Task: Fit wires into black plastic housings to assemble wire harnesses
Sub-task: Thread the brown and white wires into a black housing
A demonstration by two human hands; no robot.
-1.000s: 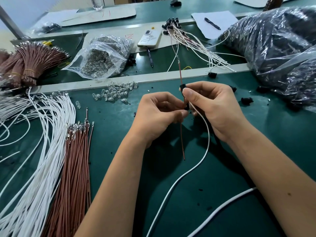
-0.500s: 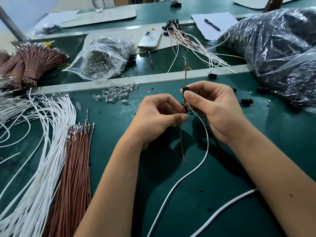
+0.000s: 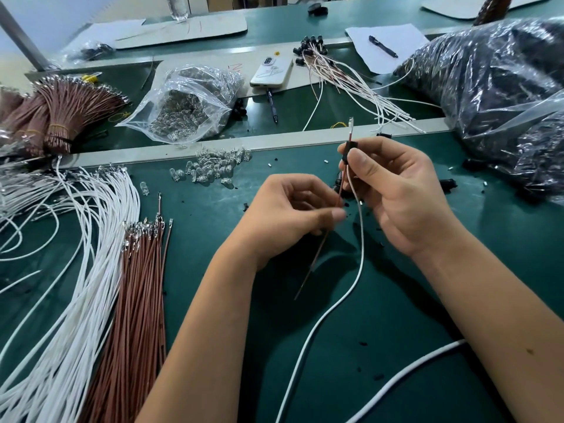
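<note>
Above the green mat [image 3: 396,300], mid-bench, your right hand [image 3: 406,193] pinches a black housing [image 3: 348,151] between thumb and fingers, held upright. A brown wire [image 3: 317,257] runs through it; its metal terminal [image 3: 351,122] stands clear above the housing top. A white wire [image 3: 360,239] hangs from the housing's underside and trails toward you across the mat.

Your left hand [image 3: 290,215] is curled, thumb and forefinger closed on the brown wire just below the housing.

Judgement: the brown terminal is not yet seated; it likely needs drawing back down into its cavity.

Risks:
- Pull off-axis and the terminal may catch on the housing edge and bend.
- Pull too hard and the crimp could strain or the white wire shift, if it is not locked. Whether it is locked cannot be told.
- A slack right-hand pinch lets the housing twist, so the terminal enters skewed.
- Loose bulbs [image 3: 213,169] and black bits lie near on the mat; a dropped housing would get lost among them.

Spare brown wires [image 3: 137,285] and white wires [image 3: 76,254] lie at your left.
</note>
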